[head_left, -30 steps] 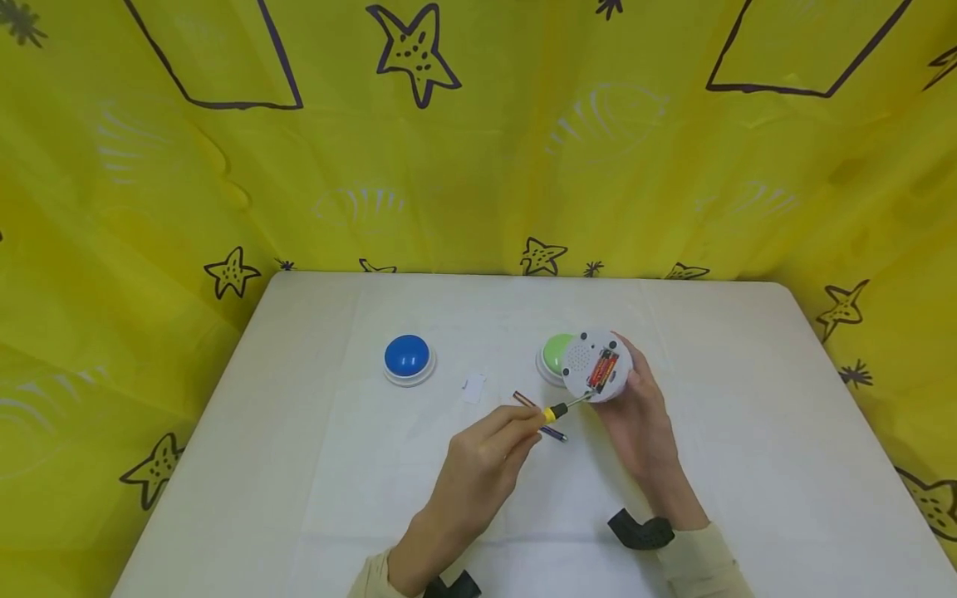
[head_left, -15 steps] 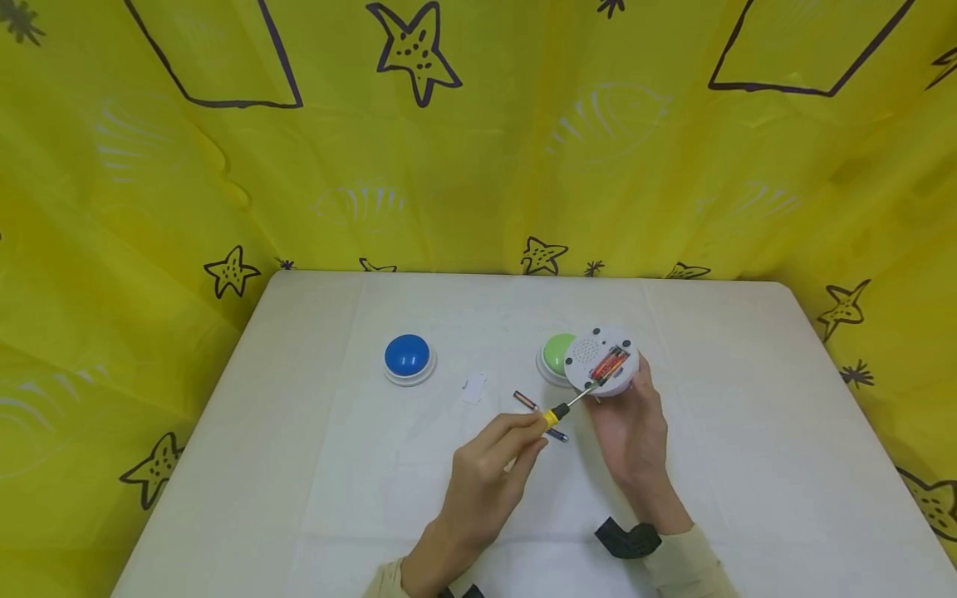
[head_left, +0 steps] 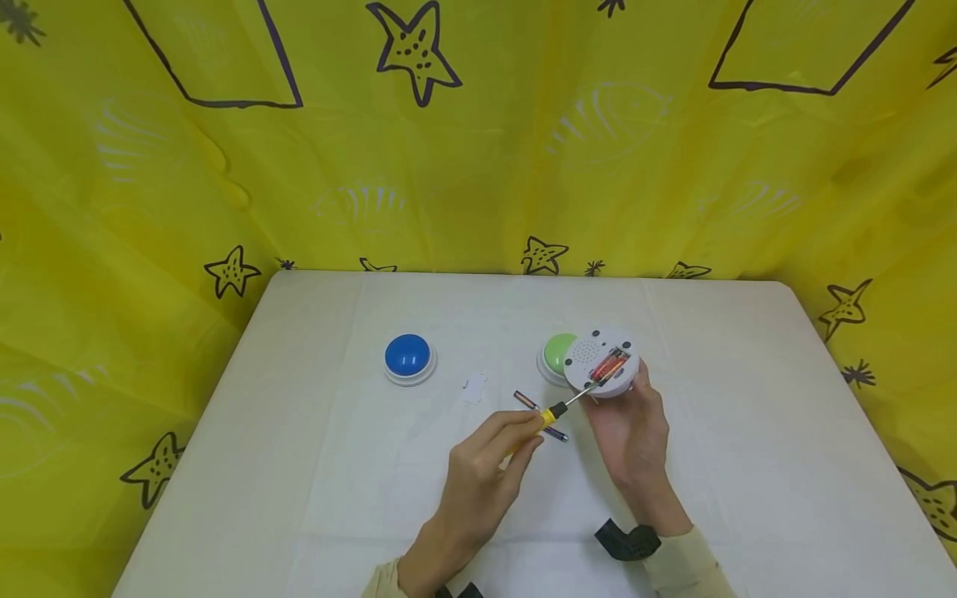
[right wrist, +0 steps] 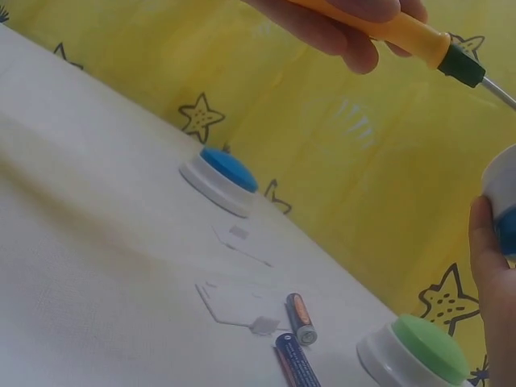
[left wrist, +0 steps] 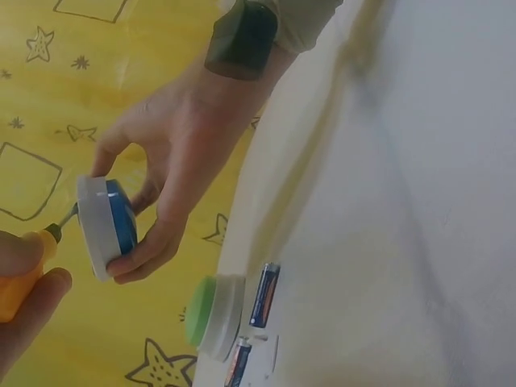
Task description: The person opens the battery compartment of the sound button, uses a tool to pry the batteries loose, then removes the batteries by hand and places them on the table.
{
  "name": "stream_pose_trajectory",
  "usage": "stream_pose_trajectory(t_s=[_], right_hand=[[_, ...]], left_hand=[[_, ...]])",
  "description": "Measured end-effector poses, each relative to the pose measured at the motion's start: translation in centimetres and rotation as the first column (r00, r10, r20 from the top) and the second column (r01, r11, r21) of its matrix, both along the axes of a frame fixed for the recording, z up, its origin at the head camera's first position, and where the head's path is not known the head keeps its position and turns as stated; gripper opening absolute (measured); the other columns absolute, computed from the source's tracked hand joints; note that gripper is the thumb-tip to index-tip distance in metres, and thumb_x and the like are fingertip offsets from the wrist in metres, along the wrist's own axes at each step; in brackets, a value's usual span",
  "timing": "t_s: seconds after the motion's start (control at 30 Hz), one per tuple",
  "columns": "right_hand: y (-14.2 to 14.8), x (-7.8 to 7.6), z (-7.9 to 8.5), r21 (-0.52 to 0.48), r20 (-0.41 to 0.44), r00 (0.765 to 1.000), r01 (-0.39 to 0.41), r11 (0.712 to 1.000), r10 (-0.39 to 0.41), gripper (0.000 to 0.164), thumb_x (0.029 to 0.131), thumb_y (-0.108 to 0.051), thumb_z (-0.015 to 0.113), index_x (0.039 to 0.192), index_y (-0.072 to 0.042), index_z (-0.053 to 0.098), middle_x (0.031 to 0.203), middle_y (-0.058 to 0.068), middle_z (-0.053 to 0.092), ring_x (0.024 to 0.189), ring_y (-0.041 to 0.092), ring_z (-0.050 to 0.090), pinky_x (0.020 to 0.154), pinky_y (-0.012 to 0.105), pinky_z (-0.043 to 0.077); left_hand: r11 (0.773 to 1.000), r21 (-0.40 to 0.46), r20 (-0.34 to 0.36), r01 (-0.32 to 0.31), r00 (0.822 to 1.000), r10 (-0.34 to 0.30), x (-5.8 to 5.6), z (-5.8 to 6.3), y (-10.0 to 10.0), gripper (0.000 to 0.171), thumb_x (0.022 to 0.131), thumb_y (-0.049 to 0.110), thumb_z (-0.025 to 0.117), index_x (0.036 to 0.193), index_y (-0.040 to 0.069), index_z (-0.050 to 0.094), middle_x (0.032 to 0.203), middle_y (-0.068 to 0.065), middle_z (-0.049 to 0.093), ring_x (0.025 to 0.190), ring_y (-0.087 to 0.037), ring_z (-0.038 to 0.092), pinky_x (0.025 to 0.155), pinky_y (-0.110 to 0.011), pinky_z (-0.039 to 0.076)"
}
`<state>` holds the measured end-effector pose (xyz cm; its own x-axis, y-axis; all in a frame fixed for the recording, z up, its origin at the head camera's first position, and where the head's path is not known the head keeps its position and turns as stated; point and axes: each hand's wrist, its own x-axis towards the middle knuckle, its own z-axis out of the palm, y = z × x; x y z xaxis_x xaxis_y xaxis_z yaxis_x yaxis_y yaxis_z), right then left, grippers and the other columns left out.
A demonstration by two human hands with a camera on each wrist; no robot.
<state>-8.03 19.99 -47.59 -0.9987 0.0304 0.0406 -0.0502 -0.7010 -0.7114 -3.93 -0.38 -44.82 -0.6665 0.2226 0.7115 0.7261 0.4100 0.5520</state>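
My left hand (head_left: 486, 477) pinches a yellow-handled screwdriver (head_left: 555, 412), its metal shaft slanting up to the right. The tip meets the underside of a round push button (head_left: 586, 357) near its uncovered battery compartment, where red batteries (head_left: 610, 364) lie. My right hand (head_left: 635, 432) holds this push button raised and tilted, underside toward the head camera. Its blue dome (left wrist: 122, 218) shows in the left wrist view, with the fingers around its rim. Whether the tip presses on a battery or the compartment's edge, I cannot tell.
A green push button (head_left: 557, 355) stands behind the held one, partly hidden. Another blue push button (head_left: 407, 357) is farther left. Thin white pieces, one a flat cover (head_left: 474, 388), lie between. Two loose batteries (right wrist: 297, 360) rest on the white table (head_left: 336, 465) near my left hand.
The held push button has shifted slightly right and turned. The screwdriver tip moved from the compartment's lower edge up and right, then stayed nearly still over the last half second.
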Motion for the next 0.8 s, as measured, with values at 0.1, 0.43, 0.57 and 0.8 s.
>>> stream_pose_trajectory(t_s=[0.1,0.43,0.57,0.8], right_hand=[[0.1,0.0,0.0,-0.024,0.01,1.0,-0.023,0.999,0.023,0.064,0.107,-0.034,0.031,0.166,-0.031,0.008,0.175,0.0,0.007,0.161,0.028,0.016,0.114,0.037,0.049],[0.3,0.1,-0.1,-0.075,0.025,0.993,-0.11,0.991,0.112,0.062,0.109,-0.035,0.025,0.168,-0.029,0.009,0.174,0.001,0.009,0.158,0.027,0.02,0.113,0.041,0.05],[0.5,0.2,-0.2,-0.056,0.039,0.988,-0.144,0.988,0.146,0.059,0.11,-0.035,0.022,0.168,-0.027,0.012,0.174,0.002,0.011,0.155,0.023,0.03,0.114,0.04,0.05],[1.2,0.7,-0.4,-0.051,0.023,0.962,-0.27,0.961,0.271,0.057,0.113,-0.037,0.016,0.168,-0.026,0.011,0.171,0.001,0.023,0.145,0.017,0.05,0.114,0.038,0.049]], left_hand=[[1.0,-0.014,-0.008,0.006,1.0,-0.006,-0.1,0.2,-0.3,0.029,0.084,-0.006,0.081,0.112,0.002,0.077,0.111,-0.008,0.076,0.099,-0.016,0.077,0.088,-0.014,0.057],[0.998,-0.061,-0.074,0.033,0.997,-0.038,-0.8,1.0,-1.4,0.03,0.083,-0.009,0.08,0.111,0.002,0.077,0.112,-0.007,0.076,0.103,-0.016,0.076,0.091,-0.016,0.057],[0.993,-0.116,-0.117,0.034,0.992,-0.048,-1.3,1.7,-2.1,0.029,0.084,-0.009,0.08,0.111,0.003,0.076,0.112,-0.007,0.075,0.105,-0.017,0.075,0.093,-0.017,0.057],[0.951,-0.309,-0.176,-0.006,0.983,-0.051,-3.1,3.5,-3.4,0.032,0.086,-0.011,0.076,0.113,0.007,0.075,0.112,-0.006,0.074,0.103,-0.017,0.073,0.096,-0.023,0.058]])
